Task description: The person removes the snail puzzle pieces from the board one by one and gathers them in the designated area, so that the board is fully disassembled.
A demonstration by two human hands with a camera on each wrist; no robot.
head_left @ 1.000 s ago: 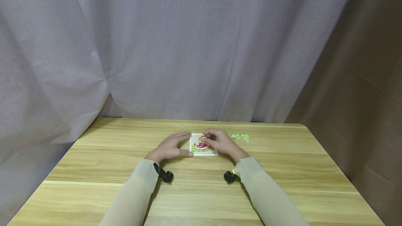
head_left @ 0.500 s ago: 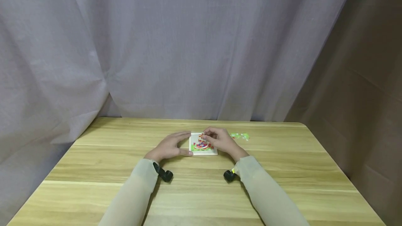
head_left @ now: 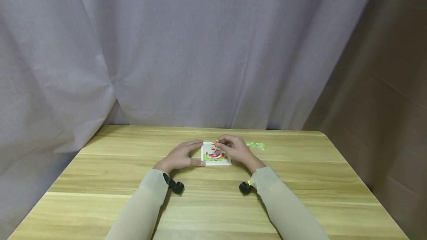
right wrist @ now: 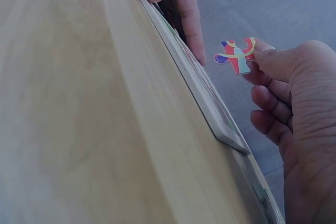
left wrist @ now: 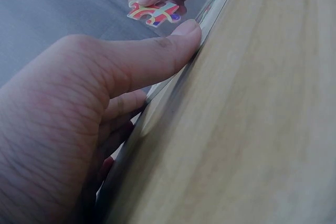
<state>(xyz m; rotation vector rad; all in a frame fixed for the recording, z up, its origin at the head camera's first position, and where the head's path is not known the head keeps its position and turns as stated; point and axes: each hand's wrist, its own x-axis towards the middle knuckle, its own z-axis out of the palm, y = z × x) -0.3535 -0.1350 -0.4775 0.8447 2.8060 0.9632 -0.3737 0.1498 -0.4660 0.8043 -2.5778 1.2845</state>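
A small jigsaw puzzle tray (head_left: 217, 164) with a white rim lies on the table, its lower part filled with a red, white and green picture. My left hand (head_left: 180, 156) rests against the tray's left side, thumb at the near corner and fairly straight fingers at the far one. Over the tray, my right hand (head_left: 237, 149) pinches a puzzle piece (right wrist: 236, 56) between thumb and fingers. Red, yellow, pale blue and purple mark this piece (left wrist: 155, 13). It is held tilted up, apart from the tray in the right wrist view.
Several loose green puzzle pieces (head_left: 256, 145) lie just right of the tray, partly behind the right hand. A wooden table (head_left: 207, 210) runs under everything, with a grey curtain (head_left: 186, 55) hanging behind its far edge.
The right hand has shifted slightly to the right and turned the puzzle piece a little, still pinching it. My left hand and the tray have stayed in place.
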